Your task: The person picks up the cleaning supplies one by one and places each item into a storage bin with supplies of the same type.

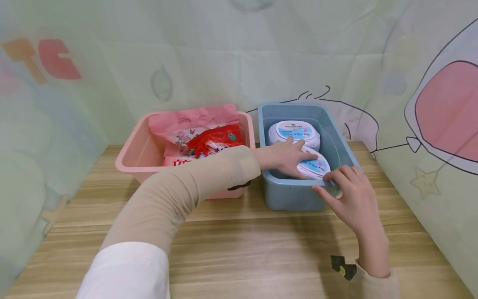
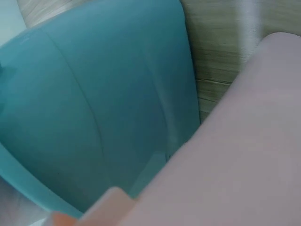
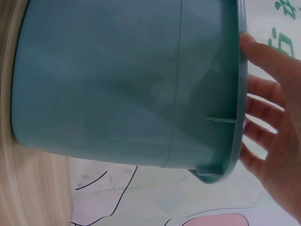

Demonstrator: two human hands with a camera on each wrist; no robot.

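Note:
A blue plastic bin (image 1: 295, 198) stands on the right of the table with two white oval-lidded tubs (image 1: 293, 129) in it, each bearing a blue label. My left hand (image 1: 289, 158) reaches across into the bin, its fingers spread over the nearer tub (image 1: 320, 165) and partly covering it. At the front right corner, my right hand (image 1: 354, 199) grips the bin's rim between thumb and fingers. The right wrist view shows the right hand's thumb (image 3: 256, 47) at the rim, with the fingers on its other side. In the left wrist view, the left hand's fingers are mostly cut off.
Left of the blue bin stands a pink bin (image 1: 130, 169) holding a pink floral package (image 1: 179, 120) and a red packet (image 1: 228, 135). My left forearm passes in front of the pink bin. A printed fabric backdrop (image 1: 209, 74) hangs behind the wooden table (image 1: 231, 249).

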